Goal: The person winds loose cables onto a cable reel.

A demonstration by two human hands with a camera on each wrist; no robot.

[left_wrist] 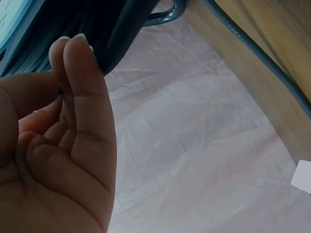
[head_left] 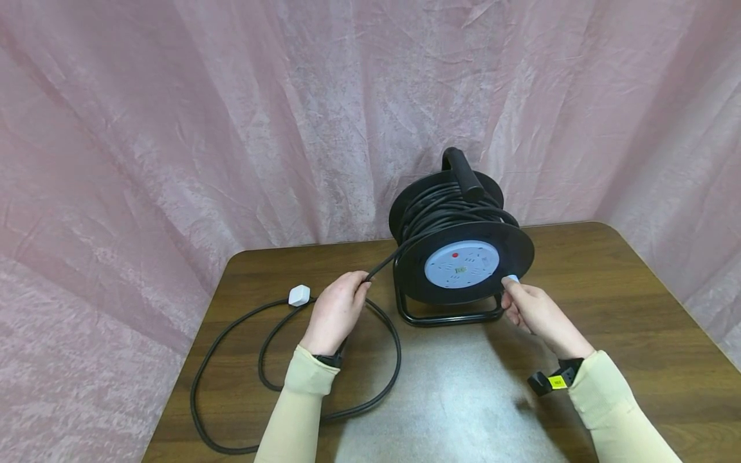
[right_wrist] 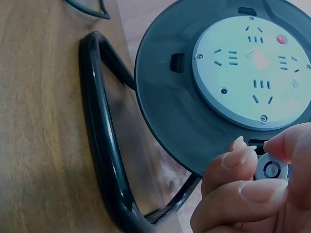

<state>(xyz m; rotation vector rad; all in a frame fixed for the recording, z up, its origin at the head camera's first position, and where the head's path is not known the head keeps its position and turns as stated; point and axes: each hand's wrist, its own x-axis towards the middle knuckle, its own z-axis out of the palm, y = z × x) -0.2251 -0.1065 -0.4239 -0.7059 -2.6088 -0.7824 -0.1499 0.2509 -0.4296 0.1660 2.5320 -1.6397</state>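
Observation:
A black cable reel (head_left: 515, 247) stands on its tube frame at the right of the table, cable wound on its drum. Its front disc carries a pale socket panel (right_wrist: 238, 68) with a red button. My left hand (head_left: 334, 305) pinches the black cable (head_left: 383, 262) left of the reel, where it runs up to the drum. In the left wrist view, the thumb and fingertips (left_wrist: 80, 53) meet, but the cable between them is hidden. At the disc's lower right edge, my right hand (head_left: 535, 312) pinches the light grey crank knob (right_wrist: 270, 168) between thumb and fingers.
Loose cable (head_left: 398, 350) lies in wide loops on the wooden table (head_left: 613, 289) at the left. A white plug (head_left: 299, 295) rests beside the loops. The reel's handle (head_left: 463, 173) rises at its top. Pink curtains (head_left: 324, 128) hang behind the table.

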